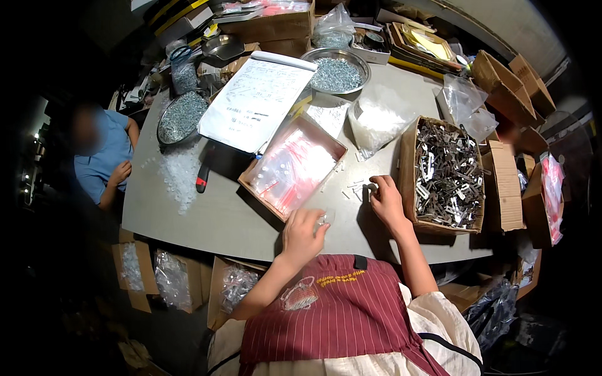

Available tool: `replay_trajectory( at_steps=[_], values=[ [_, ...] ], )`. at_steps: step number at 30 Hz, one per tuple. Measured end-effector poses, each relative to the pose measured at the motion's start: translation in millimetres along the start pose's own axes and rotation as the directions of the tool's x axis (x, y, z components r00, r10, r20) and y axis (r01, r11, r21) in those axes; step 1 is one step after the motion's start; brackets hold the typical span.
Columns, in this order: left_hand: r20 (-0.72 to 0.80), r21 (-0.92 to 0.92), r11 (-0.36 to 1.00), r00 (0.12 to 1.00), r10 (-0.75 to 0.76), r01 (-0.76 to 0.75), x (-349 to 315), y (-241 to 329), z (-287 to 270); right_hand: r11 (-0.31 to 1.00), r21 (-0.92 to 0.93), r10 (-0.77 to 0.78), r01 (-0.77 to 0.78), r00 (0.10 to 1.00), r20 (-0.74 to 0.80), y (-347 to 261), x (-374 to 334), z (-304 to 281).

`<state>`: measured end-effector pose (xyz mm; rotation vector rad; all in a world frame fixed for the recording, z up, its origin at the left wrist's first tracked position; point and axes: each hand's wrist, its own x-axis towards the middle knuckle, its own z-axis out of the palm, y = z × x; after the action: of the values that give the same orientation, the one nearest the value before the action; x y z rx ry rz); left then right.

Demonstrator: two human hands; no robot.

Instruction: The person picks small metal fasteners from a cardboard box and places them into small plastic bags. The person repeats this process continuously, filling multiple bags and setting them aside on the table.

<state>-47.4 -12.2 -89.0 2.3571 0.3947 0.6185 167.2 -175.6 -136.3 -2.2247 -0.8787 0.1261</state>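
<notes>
2 hands (388, 204) near white pegs (346, 195)

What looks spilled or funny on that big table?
A heap of small clear plastic pieces lies loose on the tabletop, beside a bowl holding small metal pieces; having no container makes it look spilled. A few white pieces also lie scattered by the right hand, perhaps on purpose.

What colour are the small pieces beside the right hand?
The small pieces are white; best seen: head view.
</notes>
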Motion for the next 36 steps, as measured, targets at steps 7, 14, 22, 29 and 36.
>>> replay_trajectory(
  at_steps=[7,14,22,29,36],
  values=[
    [0.021,-0.036,0.999,1.0,0.018,-0.017,6.2,5.6,8.5,0.906,-0.319,-0.21,0.279,0.949,0.235,-0.9,18.4,14.7],
    [0.023,-0.049,0.998,0.999,0.03,-0.028,5.1,2.7,7.5,0.799,-0.529,-0.148,0.287,0.946,0.29,4.7,11.8,17.8],
    [0.09,-0.05,0.998,0.995,-0.031,0.036,8.9,4.0,14.0,0.862,-0.363,-0.211,0.354,0.901,0.378,-11.5,15.7,-6.0],
    [0.153,-0.086,0.996,0.988,-0.001,0.014,13.7,5.6,15.8,0.703,-0.027,-0.682,0.711,0.684,0.257,-72.2,3.1,-37.5],
    [0.178,-0.163,0.986,0.982,0.061,-0.032,17.7,8.0,15.3,0.814,0.084,-0.566,0.575,0.75,0.344,-86.6,-11.1,-59.2]
  ],
)
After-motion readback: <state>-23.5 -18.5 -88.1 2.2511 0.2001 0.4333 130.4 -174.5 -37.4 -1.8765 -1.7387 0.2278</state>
